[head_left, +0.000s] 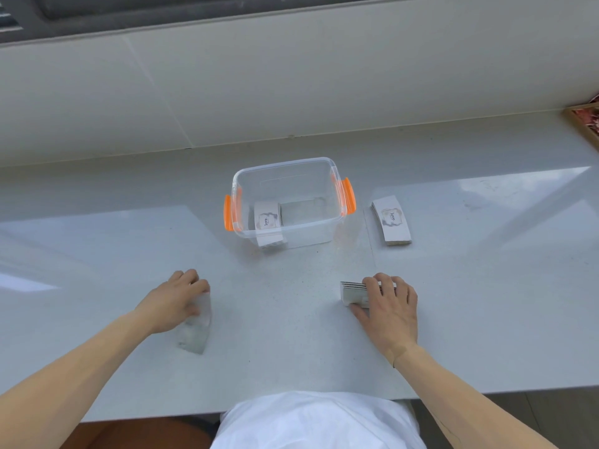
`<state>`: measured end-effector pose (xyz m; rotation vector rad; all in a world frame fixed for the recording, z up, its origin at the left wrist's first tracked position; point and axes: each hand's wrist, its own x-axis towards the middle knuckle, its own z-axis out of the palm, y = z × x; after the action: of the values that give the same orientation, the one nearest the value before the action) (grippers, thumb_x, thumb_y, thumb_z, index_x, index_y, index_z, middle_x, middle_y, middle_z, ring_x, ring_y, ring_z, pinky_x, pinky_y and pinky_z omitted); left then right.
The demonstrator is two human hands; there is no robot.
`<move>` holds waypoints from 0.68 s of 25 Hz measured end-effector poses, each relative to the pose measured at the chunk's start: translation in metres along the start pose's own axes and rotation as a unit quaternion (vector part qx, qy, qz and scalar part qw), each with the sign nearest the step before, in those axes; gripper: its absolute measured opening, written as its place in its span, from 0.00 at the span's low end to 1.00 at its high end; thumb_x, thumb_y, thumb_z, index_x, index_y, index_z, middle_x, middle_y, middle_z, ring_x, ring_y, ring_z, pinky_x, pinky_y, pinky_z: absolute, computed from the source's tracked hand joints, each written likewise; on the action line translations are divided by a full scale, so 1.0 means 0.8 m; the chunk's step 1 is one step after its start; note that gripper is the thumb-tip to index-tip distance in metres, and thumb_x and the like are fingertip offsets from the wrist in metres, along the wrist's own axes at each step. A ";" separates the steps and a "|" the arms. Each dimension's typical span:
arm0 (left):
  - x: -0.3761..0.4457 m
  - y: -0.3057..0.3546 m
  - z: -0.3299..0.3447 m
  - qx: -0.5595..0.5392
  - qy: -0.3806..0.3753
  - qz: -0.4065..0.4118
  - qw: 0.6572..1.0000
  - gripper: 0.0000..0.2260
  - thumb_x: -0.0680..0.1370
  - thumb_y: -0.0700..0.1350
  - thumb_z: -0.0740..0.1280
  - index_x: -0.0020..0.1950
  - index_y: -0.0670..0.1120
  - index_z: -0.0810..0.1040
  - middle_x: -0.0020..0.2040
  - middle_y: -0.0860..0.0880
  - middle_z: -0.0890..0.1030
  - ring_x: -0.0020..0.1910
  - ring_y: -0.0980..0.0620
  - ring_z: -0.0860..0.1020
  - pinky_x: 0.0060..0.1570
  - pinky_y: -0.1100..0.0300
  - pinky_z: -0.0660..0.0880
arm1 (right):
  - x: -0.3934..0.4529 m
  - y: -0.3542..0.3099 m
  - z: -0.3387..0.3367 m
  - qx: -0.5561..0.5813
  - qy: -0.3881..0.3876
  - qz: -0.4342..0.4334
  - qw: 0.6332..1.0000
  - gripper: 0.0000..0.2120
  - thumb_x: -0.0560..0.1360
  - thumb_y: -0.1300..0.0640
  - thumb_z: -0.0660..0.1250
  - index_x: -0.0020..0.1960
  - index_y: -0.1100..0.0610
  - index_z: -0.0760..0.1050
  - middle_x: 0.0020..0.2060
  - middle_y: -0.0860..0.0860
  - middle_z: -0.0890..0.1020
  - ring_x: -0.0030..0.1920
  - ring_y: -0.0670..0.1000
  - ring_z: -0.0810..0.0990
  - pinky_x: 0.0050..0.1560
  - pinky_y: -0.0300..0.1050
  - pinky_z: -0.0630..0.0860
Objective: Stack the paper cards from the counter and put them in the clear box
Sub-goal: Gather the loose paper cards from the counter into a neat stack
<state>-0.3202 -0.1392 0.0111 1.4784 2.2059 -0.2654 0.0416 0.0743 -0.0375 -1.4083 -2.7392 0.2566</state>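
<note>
Your left hand [181, 298] covers a blurred card pile [194, 332]; your right hand [390, 303] grips a stack [353, 293] near the counter [291, 319] front edge, clear box [285, 202] behind.

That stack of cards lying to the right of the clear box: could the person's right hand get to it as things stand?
Probably yes. The stack lies in the open on the counter, with nothing between it and the right hand. But that hand is already gripping another bunch of cards, so it isn't free yet.

The card stack [194, 332] under the left hand [176, 301] is motion-blurred, its print unreadable. The right hand [390, 303] hides most of another stack [351, 294]. Far right of it, a wooden tray [583, 119] is cut off.
</note>
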 end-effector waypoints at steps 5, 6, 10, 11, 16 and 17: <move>0.048 0.099 -0.020 -0.262 0.105 0.017 0.959 0.09 0.79 0.42 0.63 0.59 0.51 0.72 0.51 0.54 0.76 0.47 0.50 0.75 0.47 0.54 0.71 | -0.009 0.000 0.000 0.001 0.030 -0.009 1.000 0.18 0.67 0.47 0.76 0.52 0.54 0.76 0.52 0.54 0.79 0.54 0.62 0.75 0.60 0.57 0.66; 0.054 0.119 -0.018 -0.296 0.130 0.013 0.946 0.09 0.79 0.41 0.63 0.59 0.51 0.72 0.48 0.54 0.78 0.44 0.51 0.75 0.45 0.56 0.70 | -0.011 0.000 0.000 0.000 0.035 -0.011 0.999 0.18 0.67 0.47 0.75 0.52 0.54 0.76 0.52 0.54 0.79 0.54 0.62 0.75 0.60 0.56 0.66; 0.068 0.193 -0.011 -0.406 0.183 0.010 0.895 0.11 0.79 0.37 0.61 0.49 0.55 0.67 0.36 0.55 0.73 0.34 0.59 0.71 0.36 0.67 0.67 | -0.018 0.003 0.006 0.005 0.062 -0.025 0.998 0.17 0.68 0.49 0.74 0.54 0.51 0.76 0.51 0.52 0.79 0.53 0.60 0.75 0.59 0.54 0.67; 0.070 0.209 -0.007 -0.418 0.172 0.015 0.892 0.11 0.79 0.37 0.60 0.49 0.54 0.66 0.36 0.53 0.73 0.32 0.57 0.69 0.35 0.64 0.67 | -0.020 0.005 0.008 0.006 0.066 -0.029 0.997 0.17 0.68 0.50 0.74 0.55 0.51 0.76 0.52 0.52 0.79 0.53 0.60 0.75 0.58 0.54 0.67; 0.074 0.258 0.019 -0.414 0.102 0.054 0.903 0.12 0.79 0.37 0.57 0.51 0.55 0.68 0.33 0.53 0.72 0.29 0.56 0.68 0.31 0.65 0.66 | -0.022 0.008 0.013 0.002 0.072 -0.031 0.997 0.27 0.69 0.48 0.72 0.66 0.51 0.71 0.60 0.53 0.77 0.57 0.60 0.74 0.61 0.55 0.67; 0.073 0.264 0.023 -0.414 0.088 0.063 0.904 0.12 0.79 0.37 0.56 0.51 0.56 0.69 0.34 0.53 0.72 0.29 0.58 0.68 0.31 0.66 0.65 | -0.022 0.008 0.014 -0.001 0.070 -0.031 0.997 0.29 0.69 0.48 0.72 0.68 0.52 0.69 0.61 0.53 0.77 0.58 0.60 0.74 0.61 0.55 0.66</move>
<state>-0.1410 -0.0141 -0.0122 1.1520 1.9323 0.7896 0.0557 0.0620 -0.0487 -1.2856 -2.6635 0.1466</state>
